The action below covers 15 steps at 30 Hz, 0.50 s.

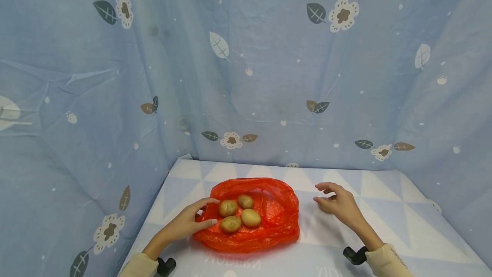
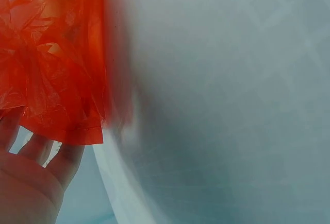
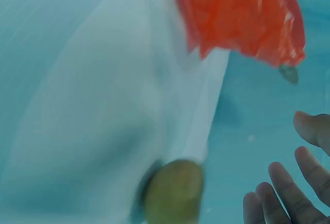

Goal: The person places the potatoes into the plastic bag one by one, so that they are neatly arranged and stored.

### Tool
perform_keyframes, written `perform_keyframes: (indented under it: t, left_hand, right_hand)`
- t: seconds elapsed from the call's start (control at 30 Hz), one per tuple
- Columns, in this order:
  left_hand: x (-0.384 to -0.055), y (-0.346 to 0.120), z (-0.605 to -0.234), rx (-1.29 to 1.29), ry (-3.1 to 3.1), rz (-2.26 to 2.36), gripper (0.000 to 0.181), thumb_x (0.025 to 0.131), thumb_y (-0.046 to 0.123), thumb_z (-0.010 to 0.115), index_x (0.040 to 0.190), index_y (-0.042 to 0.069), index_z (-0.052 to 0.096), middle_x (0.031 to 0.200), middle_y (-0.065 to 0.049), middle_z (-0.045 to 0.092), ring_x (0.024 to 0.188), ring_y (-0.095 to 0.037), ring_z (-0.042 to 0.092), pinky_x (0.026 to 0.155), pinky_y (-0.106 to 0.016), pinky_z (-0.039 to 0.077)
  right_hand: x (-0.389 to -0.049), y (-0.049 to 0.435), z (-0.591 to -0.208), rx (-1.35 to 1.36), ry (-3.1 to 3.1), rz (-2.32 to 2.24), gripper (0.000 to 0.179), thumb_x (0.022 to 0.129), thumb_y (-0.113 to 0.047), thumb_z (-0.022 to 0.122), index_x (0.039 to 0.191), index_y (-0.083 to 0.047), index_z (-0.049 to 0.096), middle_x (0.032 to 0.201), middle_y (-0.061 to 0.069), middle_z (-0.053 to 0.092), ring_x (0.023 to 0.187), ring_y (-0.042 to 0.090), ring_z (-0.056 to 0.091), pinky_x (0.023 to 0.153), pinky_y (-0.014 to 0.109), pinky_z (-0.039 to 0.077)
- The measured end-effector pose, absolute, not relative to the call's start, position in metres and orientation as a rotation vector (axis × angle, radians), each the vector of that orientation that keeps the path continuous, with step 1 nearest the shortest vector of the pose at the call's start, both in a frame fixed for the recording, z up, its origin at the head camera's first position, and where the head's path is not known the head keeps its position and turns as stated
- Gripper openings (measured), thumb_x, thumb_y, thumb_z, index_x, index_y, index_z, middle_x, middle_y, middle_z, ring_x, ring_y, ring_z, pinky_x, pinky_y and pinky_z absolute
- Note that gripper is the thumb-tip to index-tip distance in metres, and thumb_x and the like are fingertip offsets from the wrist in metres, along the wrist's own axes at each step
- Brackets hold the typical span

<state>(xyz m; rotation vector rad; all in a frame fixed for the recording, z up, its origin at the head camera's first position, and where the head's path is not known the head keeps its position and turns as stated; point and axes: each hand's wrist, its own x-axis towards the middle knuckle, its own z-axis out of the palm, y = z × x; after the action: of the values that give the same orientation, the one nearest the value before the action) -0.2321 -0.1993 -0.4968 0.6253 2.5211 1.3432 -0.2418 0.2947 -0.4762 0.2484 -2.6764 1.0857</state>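
Note:
An open red plastic bag point(image 1: 274, 237) lies on the table with several potatoes point(image 1: 250, 217) in it. At its left side is my left hand point(image 1: 187, 222), fingers and thumb spread apart at the bag's edge. The left wrist view has these fingers point(image 2: 64, 165) against the red plastic point(image 2: 56, 80), their tips partly hidden by it. To the right of the bag, my right hand point(image 1: 341, 205) hovers with loosely bent fingers and nothing between them. A single potato point(image 3: 174, 193) sits on the table close by, mostly hidden behind that hand in the head view.
The table point(image 1: 384, 225) has a pale cloth with blue-grey triangles. Blue curtains point(image 1: 269, 76) printed with flowers and leaves hang behind it and along both sides. Dark devices point(image 1: 355, 255) are strapped at both wrists.

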Motion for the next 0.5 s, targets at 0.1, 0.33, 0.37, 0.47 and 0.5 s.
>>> perform_keyframes:
  t: [0.1, 0.33, 0.37, 0.47, 0.5]
  left_hand:
    - [-0.232, -0.199, -0.497, 0.637, 2.528, 1.340, 0.052, 0.096, 0.030, 0.074, 0.143, 0.019, 0.056, 0.136, -0.005, 0.058, 0.114, -0.025, 0.055, 0.090, -0.039, 0.052]
    - [-0.231, -0.200, -0.495, 0.651, 2.509, 1.353, 0.052, 0.096, 0.029, 0.075, 0.143, 0.018, 0.055, 0.134, -0.005, 0.059, 0.112, -0.024, 0.054, 0.089, -0.039, 0.051]
    - [-0.231, -0.200, -0.495, 0.650, 2.507, 1.356, 0.052, 0.096, 0.029, 0.075, 0.143, 0.018, 0.055, 0.134, -0.004, 0.059, 0.112, -0.024, 0.054, 0.089, -0.039, 0.051]
    - [-0.230, -0.199, -0.493, 0.647, 2.496, 1.368, 0.052, 0.096, 0.028, 0.075, 0.143, 0.019, 0.055, 0.132, -0.005, 0.059, 0.111, -0.025, 0.054, 0.088, -0.039, 0.051]
    - [-0.230, -0.199, -0.493, 0.646, 2.492, 1.371, 0.052, 0.096, 0.028, 0.075, 0.143, 0.019, 0.055, 0.131, -0.005, 0.059, 0.111, -0.025, 0.054, 0.088, -0.039, 0.051]
  right_hand:
    - [-0.242, 0.308, -0.483, 0.224, -2.695, 1.065, 0.042, 0.088, -0.028, 0.084, 0.124, -0.012, 0.070, 0.119, 0.009, 0.070, 0.106, 0.032, 0.066, 0.083, 0.042, 0.057]
    - [-0.243, 0.331, -0.496, 0.223, -2.705, 0.973, 0.044, 0.088, -0.029, 0.084, 0.123, -0.006, 0.070, 0.119, 0.013, 0.071, 0.109, 0.034, 0.064, 0.084, 0.046, 0.056]
    - [-0.243, 0.333, -0.497, 0.220, -2.709, 0.964, 0.045, 0.088, -0.029, 0.084, 0.123, -0.006, 0.070, 0.119, 0.013, 0.071, 0.109, 0.034, 0.064, 0.084, 0.044, 0.055]
    - [-0.242, 0.339, -0.500, 0.202, -2.730, 0.951, 0.046, 0.087, -0.030, 0.085, 0.123, -0.005, 0.070, 0.121, 0.014, 0.071, 0.109, 0.034, 0.064, 0.083, 0.041, 0.055]
    - [-0.242, 0.340, -0.501, 0.197, -2.738, 0.953, 0.047, 0.087, -0.030, 0.085, 0.124, -0.004, 0.069, 0.121, 0.014, 0.070, 0.110, 0.034, 0.063, 0.083, 0.040, 0.055]
